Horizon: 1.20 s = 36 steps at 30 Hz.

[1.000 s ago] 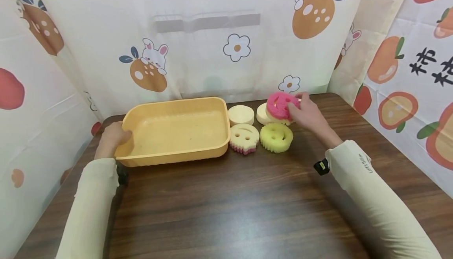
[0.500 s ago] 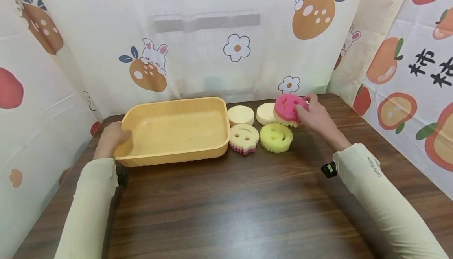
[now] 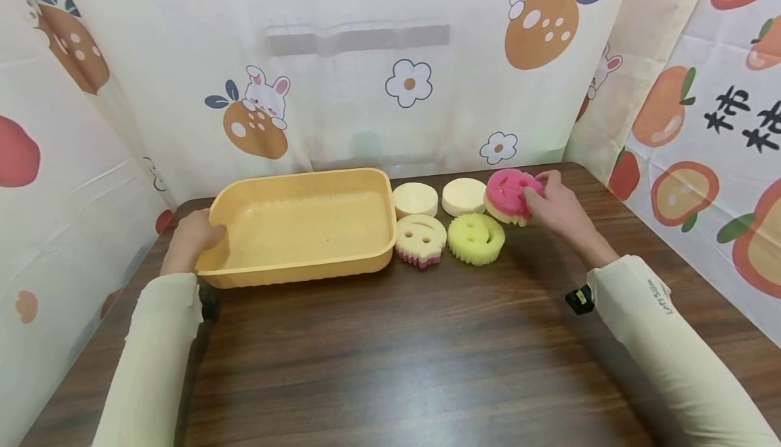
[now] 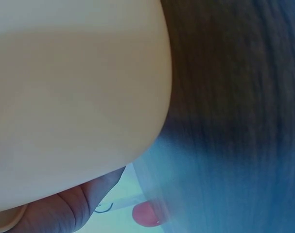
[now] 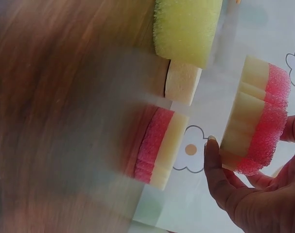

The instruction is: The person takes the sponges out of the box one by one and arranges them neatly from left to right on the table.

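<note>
My right hand (image 3: 563, 213) pinches a round pink-and-cream smiley sponge (image 3: 511, 192) above the right end of the sponge row. In the right wrist view, another pink-and-cream sponge (image 5: 159, 148) lies below it with its pink layer down; the held one hides it in the head view. My left hand (image 3: 194, 237) grips the left side of a yellow plastic tray (image 3: 299, 274), thumb over the rim. Right of the tray lie a yellow smiley sponge (image 3: 476, 239), a cream-topped smiley sponge (image 3: 422, 238) with a pink underside, and two cream rounds, one (image 3: 416, 200) nearest the tray.
The tray, with nothing in it, takes up the back left of the dark wooden table (image 3: 378, 352). A printed curtain (image 3: 342, 101) rises behind the table's back edge. Another printed sheet (image 3: 702, 162) hangs along the right side.
My right hand has moved to the right and slightly nearer with the pink-and-cream sponge, uncovering the second cream round. The left hand and the tray stay in place.
</note>
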Available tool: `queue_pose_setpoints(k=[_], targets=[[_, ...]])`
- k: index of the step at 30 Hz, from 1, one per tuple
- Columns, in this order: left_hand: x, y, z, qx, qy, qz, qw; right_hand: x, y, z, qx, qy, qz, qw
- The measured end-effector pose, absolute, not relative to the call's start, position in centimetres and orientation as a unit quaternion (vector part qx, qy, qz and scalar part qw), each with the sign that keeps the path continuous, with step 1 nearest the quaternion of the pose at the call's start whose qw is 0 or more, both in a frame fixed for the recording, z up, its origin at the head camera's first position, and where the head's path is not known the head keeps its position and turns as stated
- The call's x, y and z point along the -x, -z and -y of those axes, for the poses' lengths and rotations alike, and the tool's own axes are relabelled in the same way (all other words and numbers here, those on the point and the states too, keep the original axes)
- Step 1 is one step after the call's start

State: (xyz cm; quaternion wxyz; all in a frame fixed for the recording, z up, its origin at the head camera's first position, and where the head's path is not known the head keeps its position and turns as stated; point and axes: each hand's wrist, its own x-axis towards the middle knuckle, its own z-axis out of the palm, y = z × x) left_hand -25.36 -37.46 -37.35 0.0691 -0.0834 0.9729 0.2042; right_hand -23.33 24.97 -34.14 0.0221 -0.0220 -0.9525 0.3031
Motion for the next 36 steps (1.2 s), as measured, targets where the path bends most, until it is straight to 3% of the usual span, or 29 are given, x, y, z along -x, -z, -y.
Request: queue_pose_setpoints(k=[36], targets=[[25.4,37.3,37.5,0.092,-0.217,-0.969,0.077,22.7,35.8,-28.2,0.03,-0.279,0.959,-0.039]])
